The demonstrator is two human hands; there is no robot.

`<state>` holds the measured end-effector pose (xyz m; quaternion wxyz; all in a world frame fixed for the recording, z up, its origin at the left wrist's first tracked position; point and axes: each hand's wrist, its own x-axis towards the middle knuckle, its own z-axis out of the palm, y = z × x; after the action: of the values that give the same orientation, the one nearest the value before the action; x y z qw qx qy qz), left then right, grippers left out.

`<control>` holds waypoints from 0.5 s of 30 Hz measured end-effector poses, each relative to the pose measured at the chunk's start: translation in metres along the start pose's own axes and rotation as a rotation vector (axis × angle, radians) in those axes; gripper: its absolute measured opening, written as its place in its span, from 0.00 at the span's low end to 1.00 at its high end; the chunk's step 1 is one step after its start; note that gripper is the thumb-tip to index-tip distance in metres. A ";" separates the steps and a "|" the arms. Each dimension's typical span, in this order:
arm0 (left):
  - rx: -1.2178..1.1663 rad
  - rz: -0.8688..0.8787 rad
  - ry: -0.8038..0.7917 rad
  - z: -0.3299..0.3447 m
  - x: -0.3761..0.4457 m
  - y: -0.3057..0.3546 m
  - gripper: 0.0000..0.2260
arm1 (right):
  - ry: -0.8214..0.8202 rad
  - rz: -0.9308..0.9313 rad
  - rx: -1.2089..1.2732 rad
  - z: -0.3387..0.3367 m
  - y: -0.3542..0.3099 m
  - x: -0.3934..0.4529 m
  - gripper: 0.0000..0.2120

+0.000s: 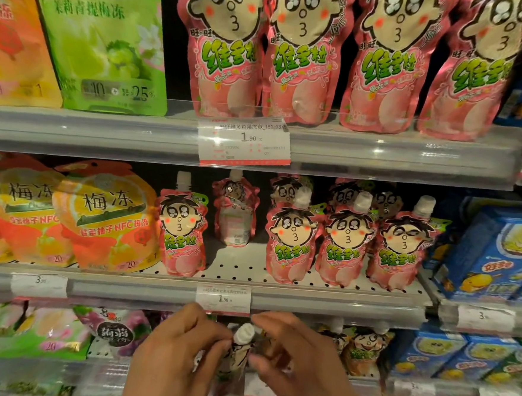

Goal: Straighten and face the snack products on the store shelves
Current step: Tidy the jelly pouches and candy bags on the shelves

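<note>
While both hands — left hand [172, 364], right hand [298, 359] — pinch a lower-shelf pouch [238, 351], the backward pouch [234, 212] on the middle shelf remains unfaced — task partway, I judge.

Glossy plastic-film pouches [294, 245] stand on a matt, perforated metal shelf [237, 270] fronted by paper price tags [243, 142].
</note>
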<state>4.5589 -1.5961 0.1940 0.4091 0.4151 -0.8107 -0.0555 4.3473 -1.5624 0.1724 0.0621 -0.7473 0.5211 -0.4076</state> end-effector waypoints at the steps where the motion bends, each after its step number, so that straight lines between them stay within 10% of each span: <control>1: -0.026 0.009 0.008 -0.003 0.004 0.006 0.04 | -0.016 0.005 0.019 -0.004 -0.003 0.003 0.20; 15: 0.080 0.034 0.198 0.008 0.020 0.005 0.17 | 0.187 0.140 0.225 -0.087 -0.041 0.046 0.07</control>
<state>4.5434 -1.6092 0.2039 0.4710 0.4206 -0.7750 0.0252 4.3244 -1.5534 0.2760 0.1249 -0.6564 0.5263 -0.5259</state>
